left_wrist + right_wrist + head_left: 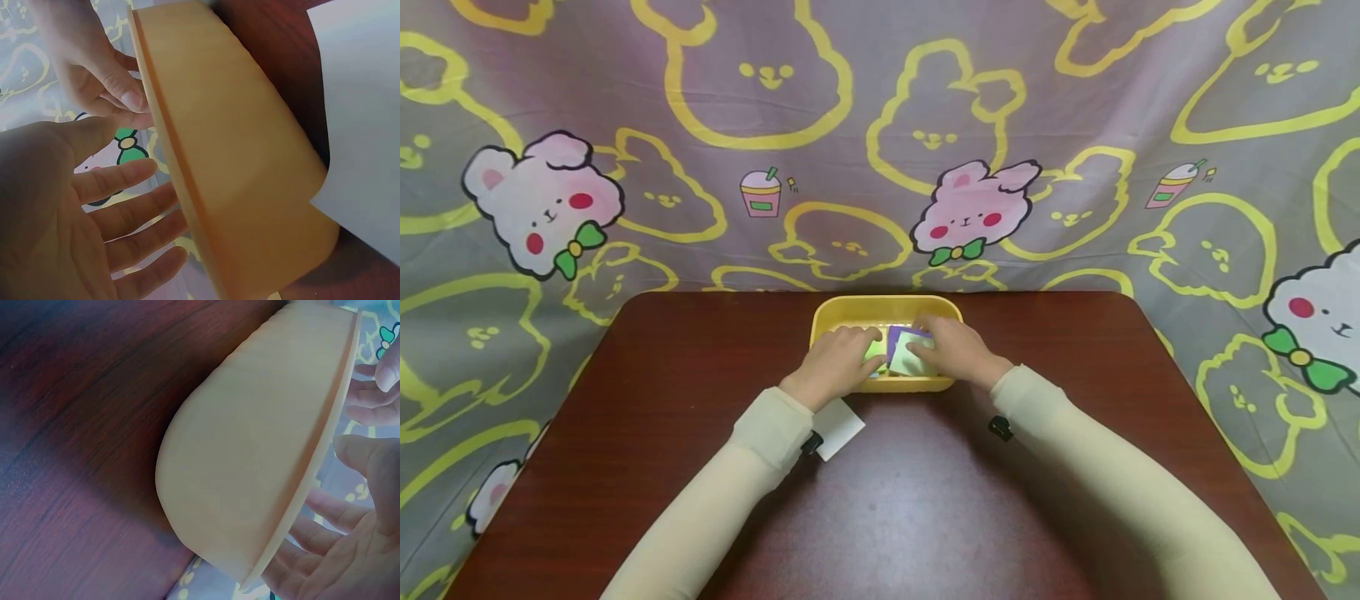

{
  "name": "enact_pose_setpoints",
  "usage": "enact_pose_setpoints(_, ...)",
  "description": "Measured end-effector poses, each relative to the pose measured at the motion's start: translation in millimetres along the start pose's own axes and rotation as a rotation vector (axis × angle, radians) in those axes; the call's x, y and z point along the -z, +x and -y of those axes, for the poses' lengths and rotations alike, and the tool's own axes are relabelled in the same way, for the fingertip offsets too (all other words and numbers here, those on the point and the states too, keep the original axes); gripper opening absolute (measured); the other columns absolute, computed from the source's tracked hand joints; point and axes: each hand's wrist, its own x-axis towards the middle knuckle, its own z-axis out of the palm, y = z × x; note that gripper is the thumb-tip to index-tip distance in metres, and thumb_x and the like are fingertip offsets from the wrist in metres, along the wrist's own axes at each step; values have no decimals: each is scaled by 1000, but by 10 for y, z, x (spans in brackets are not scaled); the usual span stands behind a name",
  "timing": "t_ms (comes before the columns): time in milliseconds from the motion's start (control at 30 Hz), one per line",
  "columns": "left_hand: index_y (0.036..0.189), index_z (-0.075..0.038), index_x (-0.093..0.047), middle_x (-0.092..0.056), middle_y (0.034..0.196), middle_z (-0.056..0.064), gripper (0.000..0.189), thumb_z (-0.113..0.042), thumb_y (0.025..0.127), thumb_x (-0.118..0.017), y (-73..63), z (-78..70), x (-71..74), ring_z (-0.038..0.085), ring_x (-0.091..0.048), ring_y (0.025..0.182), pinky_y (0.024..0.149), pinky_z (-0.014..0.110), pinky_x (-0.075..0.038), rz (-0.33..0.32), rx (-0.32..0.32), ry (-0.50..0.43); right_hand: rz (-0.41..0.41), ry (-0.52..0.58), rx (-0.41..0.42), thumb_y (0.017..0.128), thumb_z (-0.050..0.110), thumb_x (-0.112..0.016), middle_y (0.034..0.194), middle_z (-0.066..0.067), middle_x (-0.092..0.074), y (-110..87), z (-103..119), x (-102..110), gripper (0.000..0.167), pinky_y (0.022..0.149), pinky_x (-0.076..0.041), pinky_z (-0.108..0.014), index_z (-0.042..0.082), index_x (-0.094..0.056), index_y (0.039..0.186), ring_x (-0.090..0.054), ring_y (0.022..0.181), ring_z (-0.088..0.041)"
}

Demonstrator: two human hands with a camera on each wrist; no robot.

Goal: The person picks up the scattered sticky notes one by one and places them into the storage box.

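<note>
A yellow plastic basket [889,384] stands at the far side of the table, with small paper squares inside. My left hand [837,361] reaches over its left part, beside a lime-green paper [874,350]. In the left wrist view its fingers [128,209] are spread and loosely bent at the rim, thumb apart. My right hand [958,346] is over the right part, its thumb and fingertips overlapping a pale mint paper [907,358]. Beneath that one shows a purple paper [892,336]. The right wrist view has this hand's fingers [315,537] reaching past the rim; no paper shows in it.
A white paper [844,427] lies on the dark red-brown table [895,500] in front of the basket, partly under my left wrist. Black wrist devices [1000,427] hang below the cream sleeves. A patterned curtain [850,167] hangs directly behind the table.
</note>
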Motion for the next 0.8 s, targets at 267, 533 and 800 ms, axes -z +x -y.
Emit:
enact_pose_setpoints(267,128,-9,-64,-75,114,10,39,-36,99,-65,-25,15,13,32,-71,103,86,47,-56,-16,-3,9,-21,5,8,97,35,-65,126,-14,-70,-58,33,24,45,97,-53,-51,2,-63,129,-66,118,-31)
enact_pose_setpoints(533,127,-9,-65,-75,112,10,39,-35,98,-65,-66,33,53,30,-72,102,80,46,-57,-44,-7,26,-41,2,24,97,33,-66,129,-15,-69,-114,82,37,46,99,-53,-51,2,-63,131,-65,121,-32)
enact_pose_setpoints(800,127,-10,-65,-75,115,9,39,-35,98,-66,-104,41,83,30,-71,106,82,46,-57,-47,6,24,-67,-20,56,96,33,-68,130,-13,-69,-202,168,71,46,101,-52,-51,3,-64,131,-64,122,-29)
